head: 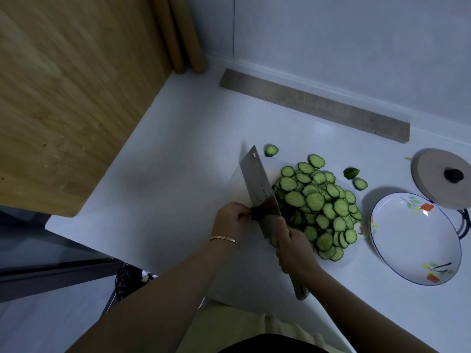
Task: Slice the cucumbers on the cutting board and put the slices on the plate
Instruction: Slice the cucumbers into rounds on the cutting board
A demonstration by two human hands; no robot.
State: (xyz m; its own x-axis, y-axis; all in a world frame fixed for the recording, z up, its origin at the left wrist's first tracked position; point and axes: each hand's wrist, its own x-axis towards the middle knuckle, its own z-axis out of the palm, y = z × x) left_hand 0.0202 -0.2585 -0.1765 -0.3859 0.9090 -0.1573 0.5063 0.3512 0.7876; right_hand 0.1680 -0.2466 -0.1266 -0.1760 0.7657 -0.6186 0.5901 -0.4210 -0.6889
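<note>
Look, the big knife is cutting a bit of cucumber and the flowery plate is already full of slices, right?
No, the flowery plate is empty. The head view shows the slices heaped on the cutting board beside it. The rest is right: the right hand holds the big knife against the bit of cucumber that the left hand pinches.

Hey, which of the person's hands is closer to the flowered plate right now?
Right. The right hand grips the knife, with the slice pile between it and the plate. The left hand holds the cucumber end beyond the blade, farther left.
</note>
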